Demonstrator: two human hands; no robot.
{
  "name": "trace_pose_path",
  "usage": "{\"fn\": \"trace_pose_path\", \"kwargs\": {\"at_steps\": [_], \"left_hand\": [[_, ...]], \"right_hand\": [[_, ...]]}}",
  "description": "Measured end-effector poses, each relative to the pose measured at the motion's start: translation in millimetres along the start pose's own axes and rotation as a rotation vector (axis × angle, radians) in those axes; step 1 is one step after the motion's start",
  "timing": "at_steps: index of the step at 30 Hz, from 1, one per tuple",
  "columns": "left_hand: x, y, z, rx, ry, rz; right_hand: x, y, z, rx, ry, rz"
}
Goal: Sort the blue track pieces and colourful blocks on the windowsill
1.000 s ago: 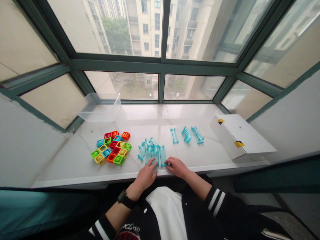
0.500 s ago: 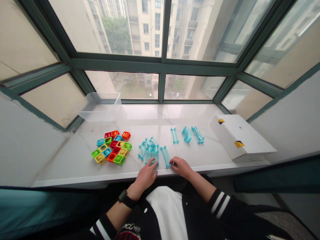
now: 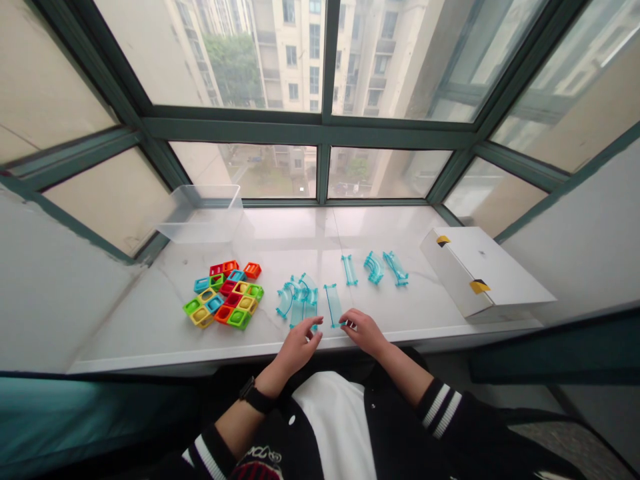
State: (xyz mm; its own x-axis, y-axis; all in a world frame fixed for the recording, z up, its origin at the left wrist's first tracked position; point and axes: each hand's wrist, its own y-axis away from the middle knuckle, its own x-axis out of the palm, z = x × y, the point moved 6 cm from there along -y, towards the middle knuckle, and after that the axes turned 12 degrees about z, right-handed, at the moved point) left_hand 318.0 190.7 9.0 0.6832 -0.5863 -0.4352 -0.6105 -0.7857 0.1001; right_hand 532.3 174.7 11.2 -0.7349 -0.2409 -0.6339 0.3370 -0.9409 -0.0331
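Observation:
My right hand (image 3: pixel 364 331) pinches the near right corner of a straight, clear blue toy track piece (image 3: pixel 333 305). This piece points away from me. My left hand (image 3: pixel 300 343) is just in front of a bunch of clear blue track pieces (image 3: pixel 300 297), thumb and fingers apart, with nothing in it. The bunch mixes curved pieces and straight ones, and the fingers cover part of its near edge. Farther back and to the right lie a narrow straight track piece (image 3: pixel 349 271), a curved track piece (image 3: pixel 373 268) and a longer track piece (image 3: pixel 396 269).
Red, yellow, green and blue toy blocks (image 3: pixel 227 297) lie grouped on the left of the white sill (image 3: pixel 280 233). A clear plastic bin (image 3: pixel 205 223) stands behind them. On the right is a white box (image 3: pixel 487 270) with black-and-yellow tape. Windows close off the back.
The straight track piece has shifted slightly away from me and turned straighter, with my right hand at its corner. My left hand has moved a little right, off the bunch's near edge.

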Motion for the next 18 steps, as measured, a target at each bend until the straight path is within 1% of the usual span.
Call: {"fn": "trace_pose_path", "kwargs": {"at_steps": [4, 10, 18], "left_hand": [[7.9, -8.0, -2.4, -0.053, 0.137, 0.037], [14.9, -13.0, -6.5, -0.062, 0.154, 0.049], [28.9, -19.7, 2.1, -0.082, 0.308, 0.06]], "right_hand": [[2.2, -1.5, 1.8, -0.019, -0.026, -0.017], [4.1, -1.5, -3.2, -0.005, -0.06, -0.031], [1.2, -1.4, -2.0, -0.015, -0.027, -0.071]]}}
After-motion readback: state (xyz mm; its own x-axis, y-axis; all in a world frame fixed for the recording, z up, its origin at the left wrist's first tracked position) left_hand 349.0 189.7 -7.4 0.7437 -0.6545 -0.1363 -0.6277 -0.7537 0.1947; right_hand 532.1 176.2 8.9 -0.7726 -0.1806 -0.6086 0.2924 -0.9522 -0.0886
